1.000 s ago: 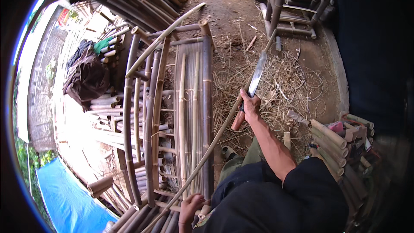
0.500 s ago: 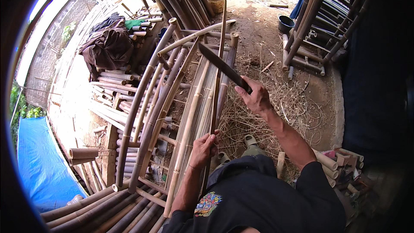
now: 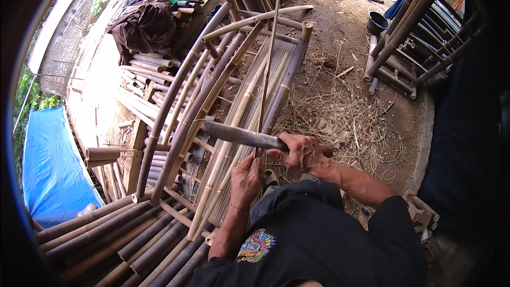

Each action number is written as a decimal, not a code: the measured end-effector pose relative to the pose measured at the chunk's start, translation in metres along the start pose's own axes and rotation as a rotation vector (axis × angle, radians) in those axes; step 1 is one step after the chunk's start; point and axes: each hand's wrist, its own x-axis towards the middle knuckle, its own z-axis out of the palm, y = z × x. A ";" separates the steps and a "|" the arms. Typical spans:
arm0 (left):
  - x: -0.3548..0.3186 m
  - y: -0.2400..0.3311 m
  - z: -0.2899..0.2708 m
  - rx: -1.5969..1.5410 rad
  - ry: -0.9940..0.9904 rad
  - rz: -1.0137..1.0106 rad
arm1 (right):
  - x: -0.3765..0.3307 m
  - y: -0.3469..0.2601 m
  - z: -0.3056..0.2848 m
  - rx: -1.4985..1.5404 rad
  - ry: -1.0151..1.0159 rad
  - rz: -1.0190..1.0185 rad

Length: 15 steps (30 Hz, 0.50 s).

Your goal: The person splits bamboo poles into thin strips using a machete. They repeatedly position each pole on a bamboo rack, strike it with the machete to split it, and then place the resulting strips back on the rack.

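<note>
In my right hand [image 3: 304, 152] is the handle of a machete [image 3: 231, 133], its dark broad blade pointing left across a long, thin bamboo strip [image 3: 269, 56]. My left hand [image 3: 245, 182] pinches that strip near its lower end, just below the blade. The strip rises away from me over a bamboo bench [image 3: 228, 172] with a slatted seat. Blade and strip cross close to my left fingers; whether the edge bites into the strip I cannot tell. A pale curl or sliver [image 3: 197, 120] shows by the blade's tip.
Bamboo shavings [image 3: 340, 122] litter the dirt floor right of the bench. Stacked bamboo poles [image 3: 151, 66] and a dark cloth heap [image 3: 143, 29] lie left, beyond a blue tarp [image 3: 56, 165]. A black basin [image 3: 377, 22] and bamboo rack [image 3: 409, 37] stand at far right.
My right hand has drawn the machete down and toward me, from high on the strip to just above my left hand. The left hand keeps its pinch; the view has shifted slightly.
</note>
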 end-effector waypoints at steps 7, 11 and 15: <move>-0.032 -0.008 0.020 0.038 -0.032 -0.056 | 0.014 0.046 -0.019 -0.007 0.088 0.091; -0.045 -0.006 0.025 0.096 -0.036 -0.060 | 0.003 0.049 -0.019 -0.027 0.152 -0.049; -0.059 -0.009 0.023 0.101 -0.057 -0.069 | 0.019 0.072 -0.032 -0.046 0.153 0.117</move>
